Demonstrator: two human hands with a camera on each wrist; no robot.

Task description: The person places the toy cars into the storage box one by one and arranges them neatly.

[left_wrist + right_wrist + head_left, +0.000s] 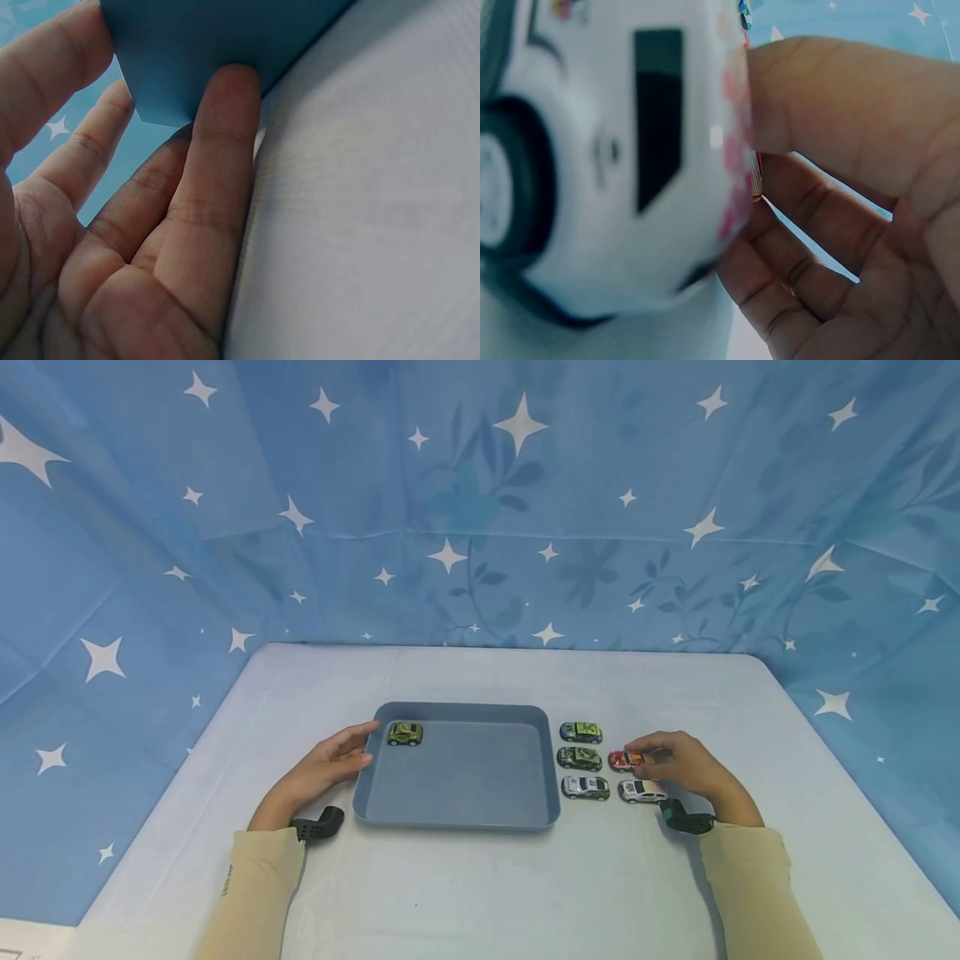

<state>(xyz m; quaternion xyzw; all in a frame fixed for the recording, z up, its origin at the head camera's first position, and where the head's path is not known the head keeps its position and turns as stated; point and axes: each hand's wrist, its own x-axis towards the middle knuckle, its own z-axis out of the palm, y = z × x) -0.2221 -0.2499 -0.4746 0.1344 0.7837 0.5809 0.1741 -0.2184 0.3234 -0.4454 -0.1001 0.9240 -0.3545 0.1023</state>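
My right hand (686,766) has its thumb and fingers around a red toy car (626,761) to the right of the tray. In the right wrist view a white toy car with pink marks (697,157) fills the near left and hides most of the red one. At the left side of the blue-grey tray (457,821) is my left hand (321,768), its fingers fairly straight. One fingertip (231,90) lies against the tray's outer wall in the left wrist view. A green toy car (405,734) sits inside the tray, in the far left corner.
Between the tray and my right hand stand a blue-and-green toy car (581,732), a camouflage green one (580,759) and a silver-white one (586,788). All are on a white-covered table (480,893), with a blue star-patterned curtain (480,510) behind it.
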